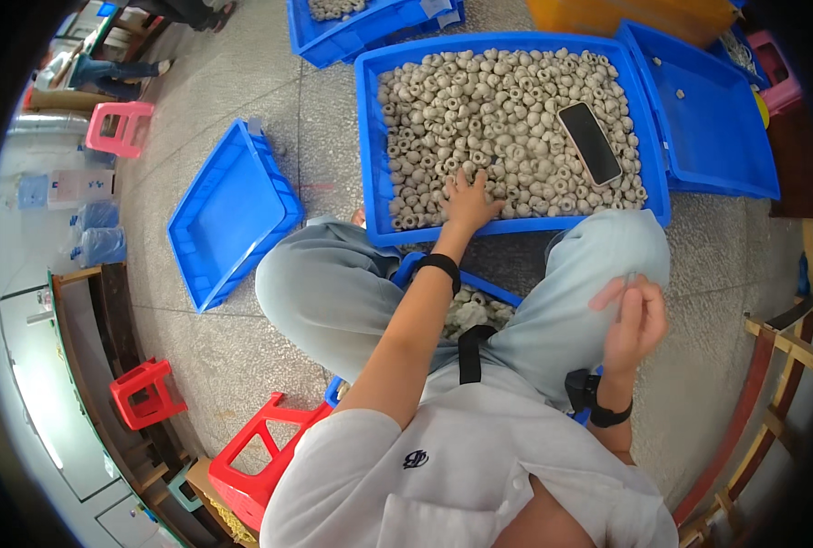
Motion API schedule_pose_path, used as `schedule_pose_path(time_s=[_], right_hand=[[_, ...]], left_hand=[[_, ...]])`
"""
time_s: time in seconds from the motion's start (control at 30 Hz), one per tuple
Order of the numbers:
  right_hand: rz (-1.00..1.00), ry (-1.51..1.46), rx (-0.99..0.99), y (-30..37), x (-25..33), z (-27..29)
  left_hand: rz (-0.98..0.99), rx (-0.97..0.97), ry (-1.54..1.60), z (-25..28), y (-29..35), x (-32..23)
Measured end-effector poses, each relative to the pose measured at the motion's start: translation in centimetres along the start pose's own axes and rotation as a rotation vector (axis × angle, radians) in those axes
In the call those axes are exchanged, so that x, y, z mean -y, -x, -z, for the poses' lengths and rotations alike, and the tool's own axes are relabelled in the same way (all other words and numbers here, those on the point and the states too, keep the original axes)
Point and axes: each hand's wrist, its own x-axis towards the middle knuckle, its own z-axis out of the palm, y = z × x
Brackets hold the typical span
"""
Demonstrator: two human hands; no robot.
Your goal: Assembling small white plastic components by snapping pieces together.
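My left hand (pixel 469 201) reaches over the near rim of a large blue tray (pixel 368 137) and rests on the small round greyish pieces (pixel 480 100) that fill it. Its fingers are spread, and many of the pieces show a dark hole. Above my right knee, my right hand (pixel 635 320) is raised with its fingers curled in a pinch. Something thin and greyish shows at the fingertips, too small and blurred to name. A dark-screened phone (pixel 591 143) lies on the pieces at the tray's right side.
Between my legs sits a blue container (pixel 502 290) with pale pieces in it. Blue trays (pixel 233 210) stand at left, another (pixel 712 119) at right, and more (pixel 370 32) behind. Red stools (pixel 258 457) and a pink stool (pixel 120 128) are at left; a wooden frame (pixel 776 402) is at right.
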Motion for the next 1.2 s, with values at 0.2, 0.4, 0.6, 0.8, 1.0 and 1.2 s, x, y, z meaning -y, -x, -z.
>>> schedule_pose_path(time_s=[0.2,0.4,0.6,0.8,1.0,1.2], right_hand=[[0.040,-0.014,0.025,0.5,-0.2,-0.3],[0.046,-0.002,-0.039,0.6,-0.8,-0.9],[0.084,0.056,-0.051,-0.5,-0.8,-1.1],[0.081,0.107,-0.078,-0.8,-0.3,-2.0],[0.039,0.102,-0.105,0.7,-0.8,-2.8],[0.007,0.037,-0.101,0.3,-0.4,-2.5]], left_hand=[[-0.007,0.074,-0.168,-0.6,-0.7,-1.5],[0.079,0.176,-0.215,-0.8,-0.4,-1.6],[-0.009,0.228,-0.145,-0.3,-1.2,-1.0],[-0.080,-0.203,0.296,-0.4,-1.6,0.9],[0.146,-0.354,0.743,-2.4,-2.4,3.6],[0.189,-0.209,1.568,6.0,0.4,-3.8]])
